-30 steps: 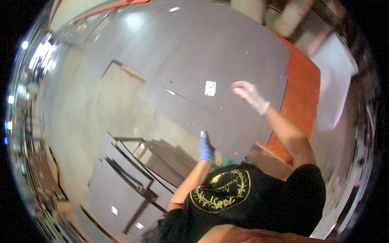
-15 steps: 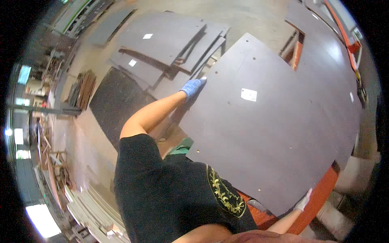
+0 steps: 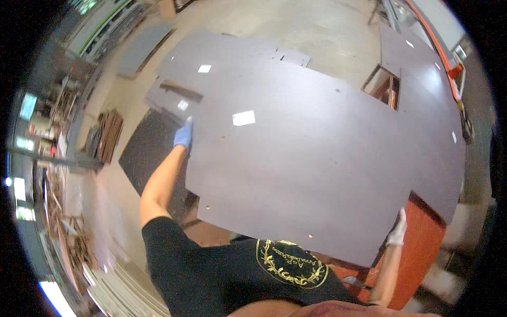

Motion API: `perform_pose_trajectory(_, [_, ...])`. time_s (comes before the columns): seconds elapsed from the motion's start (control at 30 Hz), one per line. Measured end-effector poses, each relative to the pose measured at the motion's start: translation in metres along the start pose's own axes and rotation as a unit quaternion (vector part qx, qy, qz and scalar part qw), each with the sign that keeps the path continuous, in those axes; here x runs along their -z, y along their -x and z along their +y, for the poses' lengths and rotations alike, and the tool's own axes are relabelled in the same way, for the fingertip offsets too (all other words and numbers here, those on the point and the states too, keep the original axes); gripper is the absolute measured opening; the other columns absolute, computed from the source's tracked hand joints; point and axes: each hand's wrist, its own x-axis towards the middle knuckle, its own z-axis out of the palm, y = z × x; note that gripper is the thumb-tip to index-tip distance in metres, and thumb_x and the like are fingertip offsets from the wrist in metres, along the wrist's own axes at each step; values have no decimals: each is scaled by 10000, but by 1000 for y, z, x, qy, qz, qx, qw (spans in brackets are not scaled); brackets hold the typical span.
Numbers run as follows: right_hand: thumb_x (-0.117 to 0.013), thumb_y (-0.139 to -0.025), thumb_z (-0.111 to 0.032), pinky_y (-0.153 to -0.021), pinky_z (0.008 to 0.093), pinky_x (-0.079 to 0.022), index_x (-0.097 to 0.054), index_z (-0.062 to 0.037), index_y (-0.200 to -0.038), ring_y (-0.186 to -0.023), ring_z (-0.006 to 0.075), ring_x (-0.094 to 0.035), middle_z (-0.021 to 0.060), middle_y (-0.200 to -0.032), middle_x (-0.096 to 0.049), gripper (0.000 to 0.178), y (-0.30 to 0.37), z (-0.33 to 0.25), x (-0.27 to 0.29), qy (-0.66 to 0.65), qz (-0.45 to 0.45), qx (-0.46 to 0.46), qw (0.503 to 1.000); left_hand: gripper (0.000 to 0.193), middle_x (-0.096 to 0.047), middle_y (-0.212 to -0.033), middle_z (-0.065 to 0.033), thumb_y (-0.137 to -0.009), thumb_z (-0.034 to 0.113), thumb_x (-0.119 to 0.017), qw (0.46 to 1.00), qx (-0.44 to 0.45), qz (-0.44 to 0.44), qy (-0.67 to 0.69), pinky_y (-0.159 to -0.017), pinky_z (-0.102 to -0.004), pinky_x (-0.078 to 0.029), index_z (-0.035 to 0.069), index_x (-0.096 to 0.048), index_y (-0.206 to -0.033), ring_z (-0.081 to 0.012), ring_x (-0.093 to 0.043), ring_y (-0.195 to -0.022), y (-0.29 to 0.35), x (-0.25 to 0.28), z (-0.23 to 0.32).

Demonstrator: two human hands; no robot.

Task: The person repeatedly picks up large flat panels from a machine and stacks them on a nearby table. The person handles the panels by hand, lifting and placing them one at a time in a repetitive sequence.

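A large grey panel (image 3: 296, 169) with a white label and small holes spans the space before me, gripped by its side edges. On its left edge is my left hand (image 3: 183, 136), in a blue glove, closed around the board. Along the opposite edge, near the front right corner, my right hand (image 3: 397, 231) in a pale glove holds it too, fingers partly hidden by the edge. The panel overlaps a stack of similar grey panels (image 3: 182, 55) at the left and more grey sheets (image 3: 433, 111) at the right.
An orange-red surface (image 3: 422, 248) shows beneath the panel at right. A dark sheet (image 3: 145, 153) lies left of my left arm. Farther left are a pile of brown boards (image 3: 110, 136) and long pale strips (image 3: 119, 285). An orange-edged machine frame (image 3: 430, 37) stands at the far right.
The panel has swung leftward and turned, now covering much of the left stack. My left hand has moved left with it; my right hand has shifted forward, away from me.
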Motion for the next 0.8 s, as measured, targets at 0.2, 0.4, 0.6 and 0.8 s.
perform_pose_trajectory(0.2, [-496,-801,-365,-941,388,-340,-425,11,-1212,-1099,253,-449,143,-1219,-459,562,-47,-32,-109,33,-13,-113,993,761,-498,-1177,-154,-807,610,-354,994,-30,2,-101,-950,-339,-304,-33,-447,-1204,-244,-464,-1073,-144,2,6])
perform_pose_trajectory(0.4, [-600,-759,-277,-649,257,-442,-570,-87,-977,-748,160,-540,33,-812,-577,290,-78,57,-144,165,-29,28,986,694,-202,-1390,-119,-801,442,-472,937,-280,-55,-203,-1007,-445,-230,113,-204,-1351,-298,-280,-1231,-230,-66,-34])
perform_pose_trajectory(0.6, [-610,-737,-276,-908,364,-360,-436,-72,-1176,-1039,263,-470,149,-1119,-495,514,2,47,104,298,485,198,798,717,-278,-1351,-159,-733,397,-583,794,-418,56,-438,-1003,-485,-201,130,-276,-1324,-349,-306,-1207,76,-188,15])
perform_pose_trajectory(0.8, [-624,-731,-272,-867,355,-353,-397,50,-1134,-1014,256,-460,151,-1115,-478,563,-30,55,290,31,469,180,864,561,-483,-1147,-147,-742,229,-656,780,-392,-484,53,-883,-354,-415,41,-420,-1215,-238,-467,-1071,328,-353,84])
